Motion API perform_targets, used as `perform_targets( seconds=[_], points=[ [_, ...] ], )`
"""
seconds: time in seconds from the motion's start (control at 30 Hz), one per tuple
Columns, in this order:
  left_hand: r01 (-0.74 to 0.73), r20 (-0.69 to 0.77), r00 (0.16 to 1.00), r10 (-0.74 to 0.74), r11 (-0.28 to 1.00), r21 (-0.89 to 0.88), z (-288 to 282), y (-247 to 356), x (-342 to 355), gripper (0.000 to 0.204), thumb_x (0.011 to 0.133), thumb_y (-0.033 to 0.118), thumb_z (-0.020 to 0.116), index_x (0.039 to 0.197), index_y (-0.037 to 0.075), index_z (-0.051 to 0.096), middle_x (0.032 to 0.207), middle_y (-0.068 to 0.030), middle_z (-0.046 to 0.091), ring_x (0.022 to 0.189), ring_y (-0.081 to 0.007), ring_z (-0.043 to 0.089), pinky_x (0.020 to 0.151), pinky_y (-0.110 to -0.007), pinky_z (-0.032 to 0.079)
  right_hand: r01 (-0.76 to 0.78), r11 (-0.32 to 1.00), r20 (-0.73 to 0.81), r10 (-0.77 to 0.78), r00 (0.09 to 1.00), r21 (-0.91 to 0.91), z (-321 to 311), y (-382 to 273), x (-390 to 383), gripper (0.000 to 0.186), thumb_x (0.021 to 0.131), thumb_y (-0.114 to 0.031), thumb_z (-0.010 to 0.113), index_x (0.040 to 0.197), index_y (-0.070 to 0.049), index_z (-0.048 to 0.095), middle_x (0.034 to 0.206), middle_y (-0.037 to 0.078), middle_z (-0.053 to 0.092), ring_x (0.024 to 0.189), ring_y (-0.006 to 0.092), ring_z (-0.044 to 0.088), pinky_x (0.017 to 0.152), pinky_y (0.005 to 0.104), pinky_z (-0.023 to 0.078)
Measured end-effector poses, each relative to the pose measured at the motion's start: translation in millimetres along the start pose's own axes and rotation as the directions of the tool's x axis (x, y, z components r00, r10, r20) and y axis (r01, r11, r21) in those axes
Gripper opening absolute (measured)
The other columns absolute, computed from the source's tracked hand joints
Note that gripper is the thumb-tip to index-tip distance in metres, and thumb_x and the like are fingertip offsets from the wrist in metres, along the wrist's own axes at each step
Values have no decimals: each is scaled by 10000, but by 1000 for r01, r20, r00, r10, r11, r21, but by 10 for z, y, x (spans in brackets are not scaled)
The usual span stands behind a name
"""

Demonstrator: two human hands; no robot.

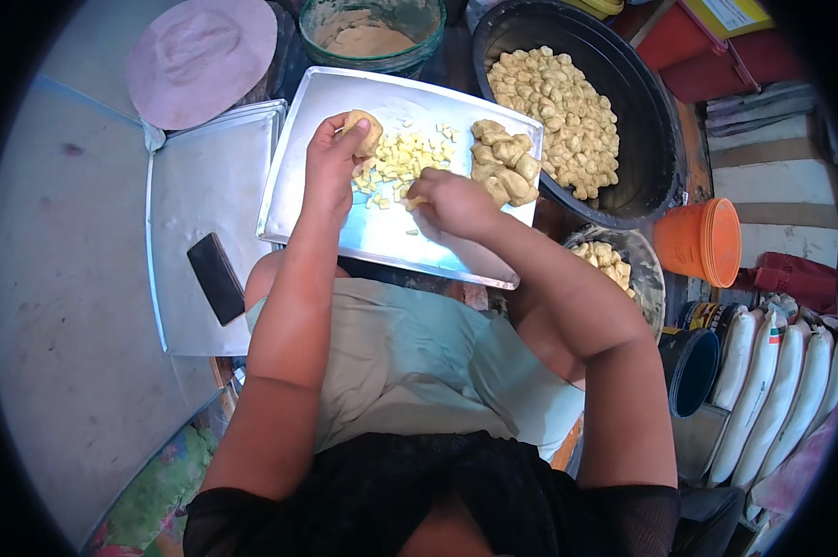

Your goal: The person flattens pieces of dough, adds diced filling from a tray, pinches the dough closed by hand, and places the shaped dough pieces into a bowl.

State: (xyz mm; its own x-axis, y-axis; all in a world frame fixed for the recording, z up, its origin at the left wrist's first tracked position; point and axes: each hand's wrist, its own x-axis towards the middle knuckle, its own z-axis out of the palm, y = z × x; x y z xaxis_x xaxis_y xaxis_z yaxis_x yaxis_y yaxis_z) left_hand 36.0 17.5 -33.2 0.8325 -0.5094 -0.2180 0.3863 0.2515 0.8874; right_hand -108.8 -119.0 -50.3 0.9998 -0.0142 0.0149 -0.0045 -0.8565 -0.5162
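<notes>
On a shiny metal tray (284, 200) across my lap lies a loose heap of small pale yellow cubes (402, 160). My left hand (331, 162) is closed round a tan, rounded lump of dough (367, 133), raised over the heap's left side. At the heap's lower right, my right hand (456, 202) has its fingers curled together low over the tray. Something yellowish shows at its fingertips, too small and half hidden to name. Several larger dough pieces (504, 165) are piled at the tray's right end.
Right of the tray, a big black tub (656, 139) holds many small dough balls (558, 116); a smaller basin (654, 269) has more. A green tub (419, 60) of powder stands beyond. An orange bucket (702, 241) is at right, a phone (217, 278) on metal sheets (206, 200) at left.
</notes>
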Motion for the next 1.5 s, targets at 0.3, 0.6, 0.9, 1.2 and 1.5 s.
perform_targets(
  seconds=[0.3, 0.6, 0.9, 1.2, 1.5],
  points=[
    [-102, -13, 995, 101, 994, -46, -78, -54, 25, 299, 869, 78, 646, 1134, 20, 521, 958, -104, 636, 838, -156, 624, 739, -282, 503, 121, 963, -153, -162, 975, -242, 472, -192, 307, 132, 765, -167, 626, 876, -96, 630, 846, 56, 568, 909, 238, 577, 794, 372, 440],
    [-121, -64, 992, 112, 979, -165, -228, 151, 112, 246, 880, 76, 610, 1106, 8, 542, 1025, -116, 606, 923, -197, 600, 825, -341, 492, -222, 909, -13, 242, 970, 352, 214, 9, 481, 222, 748, -106, 693, 951, -71, 611, 810, 108, 628, 765, 277, 621, 710, 367, 487],
    [-189, -135, 978, 160, 949, -251, -313, 115, 174, 275, 848, -33, 541, 1107, -18, 449, 1071, -184, 560, 980, -272, 593, 861, -389, 512, -240, 942, -96, 268, 959, 235, 206, -43, 524, 137, 805, -122, 635, 931, -71, 652, 853, 99, 621, 831, 267, 629, 734, 370, 499],
    [-85, -151, 987, 55, 976, -202, -247, 263, 70, 317, 872, 39, 587, 1161, 33, 456, 1039, -169, 589, 842, -236, 625, 732, -337, 540, 95, 994, -177, -104, 979, -59, 249, -87, 551, 153, 728, -81, 600, 861, -124, 662, 837, 59, 587, 851, 258, 597, 767, 385, 462],
    [-9, 13, 1000, 13, 973, -229, -249, 246, 56, 265, 877, 34, 572, 1140, 17, 540, 1012, -124, 607, 845, -186, 618, 666, -266, 512, 102, 981, -141, -126, 982, -162, 315, -178, 591, 116, 755, -132, 623, 864, -122, 662, 806, 40, 605, 831, 225, 596, 767, 368, 450]
  ],
)
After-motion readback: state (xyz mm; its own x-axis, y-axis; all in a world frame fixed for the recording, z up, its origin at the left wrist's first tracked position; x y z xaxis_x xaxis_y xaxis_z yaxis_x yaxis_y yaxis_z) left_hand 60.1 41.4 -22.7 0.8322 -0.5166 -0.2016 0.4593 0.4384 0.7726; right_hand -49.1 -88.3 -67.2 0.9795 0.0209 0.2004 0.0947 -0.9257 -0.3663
